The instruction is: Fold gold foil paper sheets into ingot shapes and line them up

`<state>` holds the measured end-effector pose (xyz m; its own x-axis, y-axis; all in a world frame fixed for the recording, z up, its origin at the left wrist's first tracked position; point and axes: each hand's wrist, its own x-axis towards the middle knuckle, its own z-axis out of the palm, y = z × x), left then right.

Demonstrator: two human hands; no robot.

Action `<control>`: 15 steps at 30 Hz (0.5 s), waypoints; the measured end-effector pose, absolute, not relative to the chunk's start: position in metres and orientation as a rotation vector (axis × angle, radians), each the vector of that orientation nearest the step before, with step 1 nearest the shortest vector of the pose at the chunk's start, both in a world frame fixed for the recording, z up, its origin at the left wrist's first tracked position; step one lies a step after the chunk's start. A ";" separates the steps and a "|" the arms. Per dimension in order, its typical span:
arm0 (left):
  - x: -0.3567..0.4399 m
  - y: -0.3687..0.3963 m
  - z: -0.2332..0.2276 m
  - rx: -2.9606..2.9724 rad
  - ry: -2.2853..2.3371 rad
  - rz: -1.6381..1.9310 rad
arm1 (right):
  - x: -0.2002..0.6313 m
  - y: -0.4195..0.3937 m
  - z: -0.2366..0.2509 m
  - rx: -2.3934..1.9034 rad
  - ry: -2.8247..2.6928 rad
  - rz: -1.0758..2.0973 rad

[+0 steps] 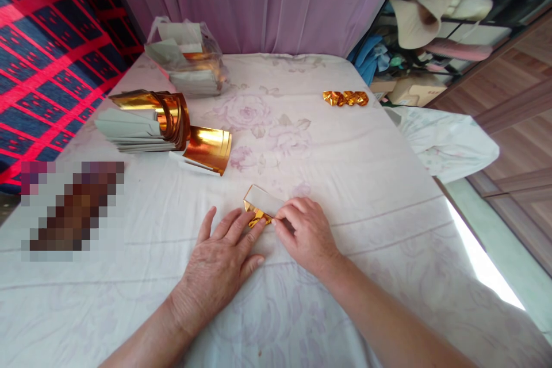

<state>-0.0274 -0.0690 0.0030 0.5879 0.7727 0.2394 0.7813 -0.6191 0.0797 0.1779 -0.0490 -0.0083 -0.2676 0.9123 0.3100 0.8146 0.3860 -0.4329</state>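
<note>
Here, the left hand point(222, 259) lies flat with fingers spread, pinning one folded gold-and-white foil paper point(261, 205) to the floral white cloth point(353, 184); the right hand point(306, 233) pinches it. At 2 o'clock sit four folded gold pieces point(345, 98); at 10 o'clock, two foil-sheet stacks point(146, 121).

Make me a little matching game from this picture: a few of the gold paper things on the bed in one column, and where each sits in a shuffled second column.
Things:
1. Folded paper piece
2. Plastic bag of sheets
3. Row of finished gold folds
4. Loose stack of gold sheets

Places:
A. far right of the cloth
B. under both hands' fingertips
C. far left, by the curtain
D. left side, curling upward

Pairs: 1-B, 2-C, 3-A, 4-D
</note>
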 end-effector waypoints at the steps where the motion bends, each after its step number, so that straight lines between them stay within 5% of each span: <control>1: -0.027 -0.069 0.004 -2.772 -1.359 -0.381 | 0.178 -0.049 -0.008 -1.484 -2.142 0.257; 15: -0.025 -0.067 0.008 -2.787 -1.391 -0.354 | 0.175 -0.048 -0.008 -1.515 -2.108 0.233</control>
